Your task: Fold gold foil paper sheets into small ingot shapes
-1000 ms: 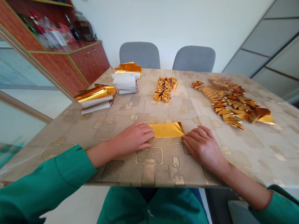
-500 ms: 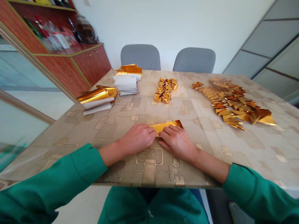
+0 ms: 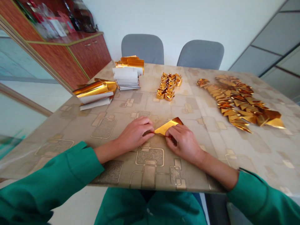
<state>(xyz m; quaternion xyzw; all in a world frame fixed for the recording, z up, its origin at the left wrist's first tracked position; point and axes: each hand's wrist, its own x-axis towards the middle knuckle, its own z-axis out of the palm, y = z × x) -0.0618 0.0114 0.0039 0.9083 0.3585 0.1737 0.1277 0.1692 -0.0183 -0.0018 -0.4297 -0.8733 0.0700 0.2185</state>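
Note:
A sheet of gold foil paper (image 3: pixel 167 126), folded flat with a slanted corner, lies just above the table between my two hands. My left hand (image 3: pixel 138 132) pinches its pointed left tip between thumb and fingers. On the lower right edge, my right hand (image 3: pixel 184 140) is closed, its fingertips gripping the paper and covering part of it. Beyond the hands sit rows of small folded gold paper ingots (image 3: pixel 168 86). To the right spreads a large heap of folded gold foil pieces (image 3: pixel 241 103).
The table (image 3: pixel 150 170) has a patterned cover. At the back left lie a stack of white-backed gold paper (image 3: pixel 127 78) and a curled bundle of gold sheets (image 3: pixel 95 95). Two grey chairs (image 3: pixel 142 48) stand behind the table, and a wooden cabinet (image 3: pixel 87 54) is at the left.
The strip's left end has become a slanted point. My hands have moved slightly apart, both now pinching the paper rather than lying over it. The camera view has tilted down a little.

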